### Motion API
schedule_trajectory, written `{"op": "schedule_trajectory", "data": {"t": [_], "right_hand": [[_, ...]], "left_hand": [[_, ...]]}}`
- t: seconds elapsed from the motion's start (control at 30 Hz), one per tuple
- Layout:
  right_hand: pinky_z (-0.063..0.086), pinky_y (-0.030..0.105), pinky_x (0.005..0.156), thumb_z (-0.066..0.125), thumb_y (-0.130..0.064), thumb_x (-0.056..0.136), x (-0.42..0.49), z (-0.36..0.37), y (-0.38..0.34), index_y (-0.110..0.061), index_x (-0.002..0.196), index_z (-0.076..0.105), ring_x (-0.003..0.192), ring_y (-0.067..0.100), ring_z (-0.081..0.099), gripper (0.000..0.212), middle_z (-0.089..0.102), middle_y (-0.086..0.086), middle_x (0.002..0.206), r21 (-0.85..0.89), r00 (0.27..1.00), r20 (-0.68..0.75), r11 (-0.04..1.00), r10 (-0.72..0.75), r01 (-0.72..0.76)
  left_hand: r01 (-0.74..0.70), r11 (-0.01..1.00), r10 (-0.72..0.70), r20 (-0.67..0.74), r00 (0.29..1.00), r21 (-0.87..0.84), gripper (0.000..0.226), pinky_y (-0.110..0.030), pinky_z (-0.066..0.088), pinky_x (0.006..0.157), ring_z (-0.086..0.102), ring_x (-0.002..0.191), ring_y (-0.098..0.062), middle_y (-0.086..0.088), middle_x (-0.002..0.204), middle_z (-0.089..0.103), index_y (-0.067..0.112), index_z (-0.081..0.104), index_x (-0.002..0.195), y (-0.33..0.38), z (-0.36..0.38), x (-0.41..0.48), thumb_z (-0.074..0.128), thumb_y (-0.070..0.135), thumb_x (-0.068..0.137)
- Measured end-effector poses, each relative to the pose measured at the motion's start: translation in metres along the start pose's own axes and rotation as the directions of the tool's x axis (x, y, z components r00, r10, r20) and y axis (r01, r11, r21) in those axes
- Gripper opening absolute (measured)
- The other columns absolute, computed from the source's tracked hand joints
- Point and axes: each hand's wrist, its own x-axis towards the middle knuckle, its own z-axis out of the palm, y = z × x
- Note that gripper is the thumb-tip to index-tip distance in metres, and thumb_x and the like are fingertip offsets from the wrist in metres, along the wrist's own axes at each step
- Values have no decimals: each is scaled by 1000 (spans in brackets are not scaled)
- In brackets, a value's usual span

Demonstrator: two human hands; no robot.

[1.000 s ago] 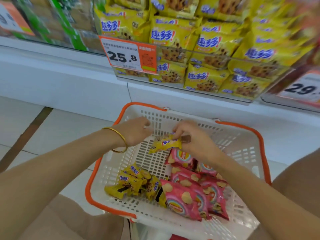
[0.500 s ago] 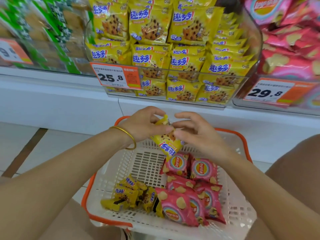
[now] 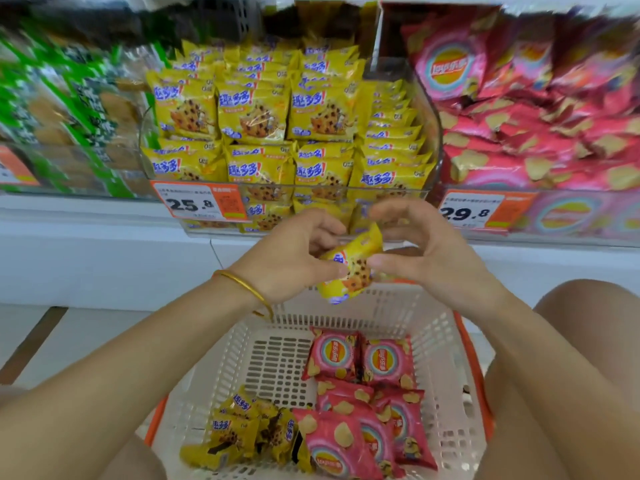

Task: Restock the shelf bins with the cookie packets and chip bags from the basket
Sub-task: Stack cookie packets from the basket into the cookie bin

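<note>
A yellow cookie packet (image 3: pixel 353 268) is held above the basket, just below the clear cookie bin (image 3: pixel 431 133). My left hand (image 3: pixel 291 258) grips its left side, and my right hand (image 3: pixel 426 251) pinches its right edge with thumb and fingers. The white basket with an orange rim (image 3: pixel 446 348) sits between my knees. Inside it lie several yellow cookie packets (image 3: pixel 239 431) at the near left and several pink chip bags (image 3: pixel 367 396) on the right. The cookie bin is packed with rows of yellow packets.
A bin of pink chip bags (image 3: pixel 540 109) stands to the right of the cookie bin, and green-wrapped snacks (image 3: pixel 65 109) to the left. Price tags 25.8 (image 3: pixel 194 202) and 29.8 (image 3: pixel 474 211) hang on the bin fronts. A white shelf base (image 3: pixel 104 258) runs below.
Both hands have lifted the yellow cookie packet out of the basket and up toward the cookie bin. My view has tilted upward, showing more of the shelf.
</note>
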Motion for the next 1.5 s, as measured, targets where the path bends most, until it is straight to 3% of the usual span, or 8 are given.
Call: {"op": "schedule_trajectory", "data": {"t": [0.17,0.27,0.37,0.57,0.93,1.2,1.33,1.5], "right_hand": [[41,4,68,82,-8,68,30,-37,-60,-24,119,58,85,-15,57,59,58,-20,102,-436,960,167,857,-223,275],[36,0,66,80,-13,71,54,-59,-82,-15,109,66,72,-15,52,41,61,-11,93,-557,963,-27,804,-267,208],[40,12,75,77,-17,75,90,-71,-82,-13,109,63,85,4,49,37,56,-6,93,-555,896,-325,828,-302,77],[39,30,90,66,-17,87,188,-66,-55,-7,121,51,112,27,53,38,51,12,123,-771,865,-368,632,-341,-80],[35,41,106,48,-12,91,291,-67,-38,-16,133,47,131,35,40,42,44,16,141,-924,909,-319,303,-270,-234],[35,41,102,40,-1,93,279,-65,-44,-8,135,42,128,37,40,43,42,19,140,-959,942,-212,240,-261,-149],[43,43,91,44,9,83,232,-65,-56,-4,121,55,115,39,50,41,54,21,123,-960,951,-154,267,-269,-80],[49,48,79,49,3,76,92,-43,-64,-9,108,65,98,37,60,37,63,15,103,-883,848,-27,410,-529,228]], "left_hand": [[-225,971,233,-107,967,79,43,-8,41,66,55,67,10,4,89,65,30,48,98,61,-15,24,76,6,76],[-324,924,373,-296,879,202,34,-20,47,79,57,89,0,4,105,61,26,51,104,86,-27,50,73,15,81],[-260,795,502,-355,789,547,33,-23,33,99,46,119,-15,-7,127,51,11,53,122,95,-43,81,59,22,92],[-68,502,326,-116,938,862,56,-35,12,117,17,144,-28,-17,156,21,5,33,145,92,-54,138,29,40,101],[-38,443,284,-100,954,895,69,-38,15,117,16,145,-23,-7,157,20,18,19,151,82,-56,146,7,54,93],[-78,469,341,-99,935,880,78,-36,17,115,21,143,-23,-7,155,27,17,26,149,79,-56,146,5,56,84],[-233,469,560,-84,824,852,70,-39,28,109,39,132,-29,-12,142,46,9,49,136,82,-57,118,19,53,90],[-404,382,750,-24,661,831,35,-48,44,86,58,105,-35,-13,119,62,3,65,111,46,-46,25,42,25,96]]}}
